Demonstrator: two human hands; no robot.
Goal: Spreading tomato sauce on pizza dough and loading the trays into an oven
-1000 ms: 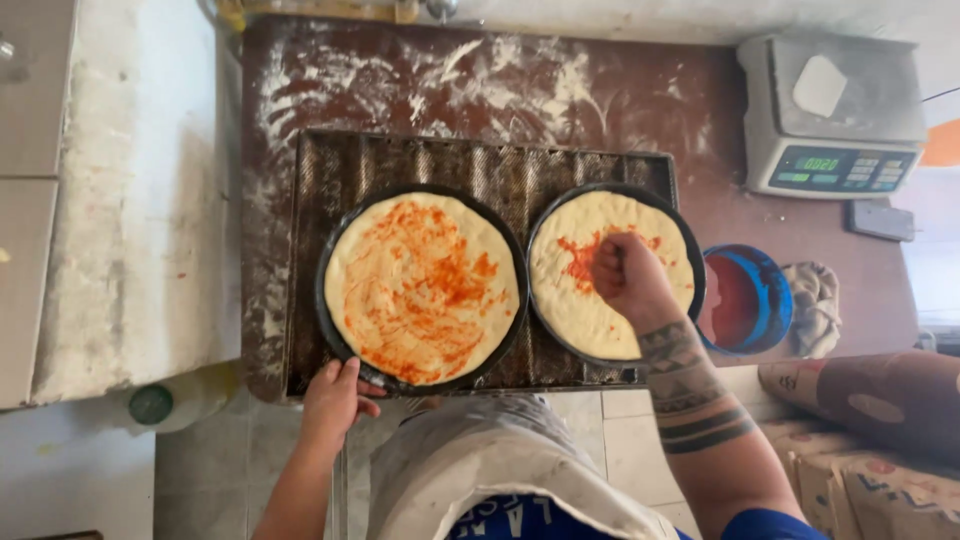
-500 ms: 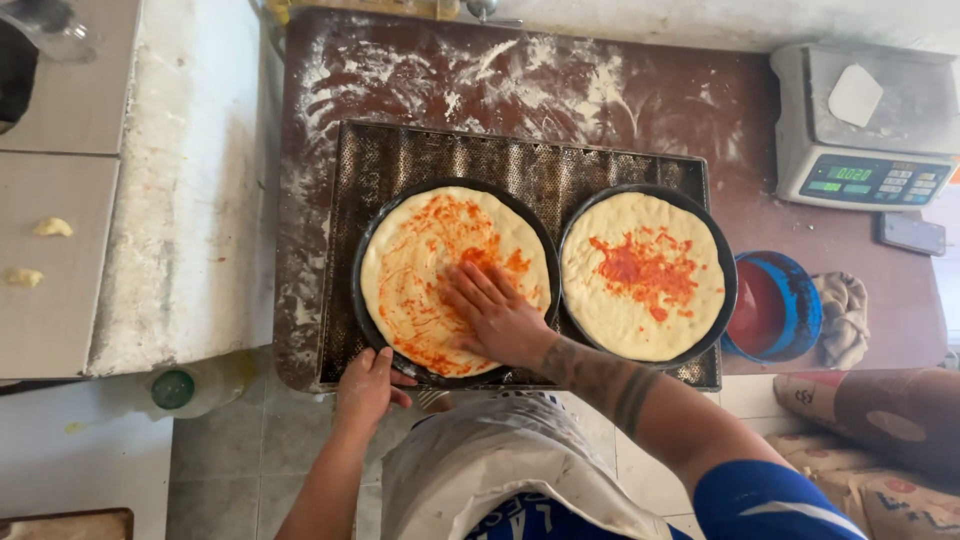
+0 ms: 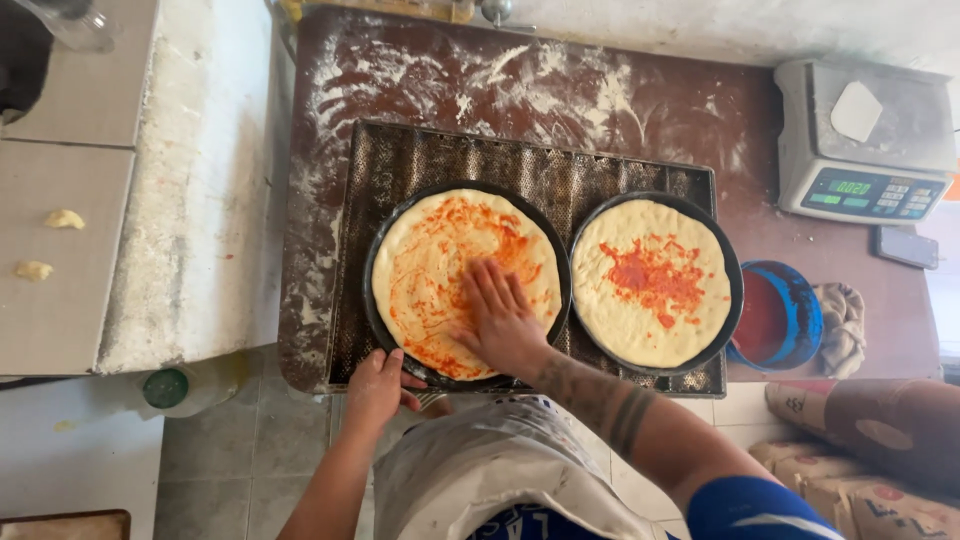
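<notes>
We lay our right hand (image 3: 500, 320) flat on the left dough round (image 3: 465, 283), fingers spread apart and pressed into the red sauce, while our left hand (image 3: 378, 385) pinches the near rim of its dark pan (image 3: 372, 300), thumb over the edge and fingers curled beneath. This pan sits on the left half of the perforated tray (image 3: 520, 165), which lies along the near edge of the floured bench (image 3: 480, 80).

By our judgement the step in hand is smearing sauce outward over this round: the coat is thin and streaky, with bare dough toward the near right. The next move calls for sweeping palm strokes that stop short of the crust rim, the pan held steady meanwhile.

We count two pans and two dough rounds. The right dough round (image 3: 655, 282) carries only a central blot of sauce. One blue sauce bowl (image 3: 778, 318) stands just beside the tray's right edge, and one scale (image 3: 862, 140) rests at the bench's far right corner.
</notes>
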